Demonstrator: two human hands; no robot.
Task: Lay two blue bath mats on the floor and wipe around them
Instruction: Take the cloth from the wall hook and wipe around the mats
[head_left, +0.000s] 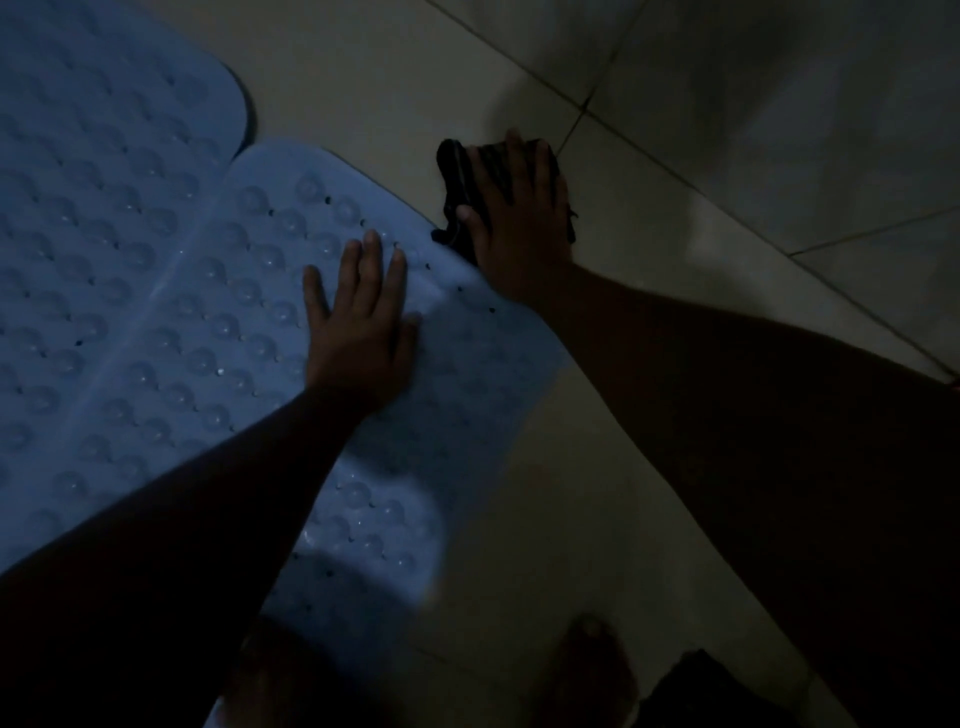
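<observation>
Two blue bath mats with round suction bumps lie flat on the pale tiled floor. The far mat (104, 135) fills the upper left. The near mat (208, 322) overlaps its edge and runs toward the bottom. My left hand (358, 322) presses flat on the near mat, fingers spread, holding nothing. My right hand (519, 218) rests palm-down on a dark cloth (457, 171), which lies on the floor just past the near mat's right corner. The hand covers most of the cloth.
Pale floor tiles (727, 156) with dark grout lines stretch to the right and top. My bare foot (592, 670) stands on the floor at the bottom, right of the near mat. The scene is dim.
</observation>
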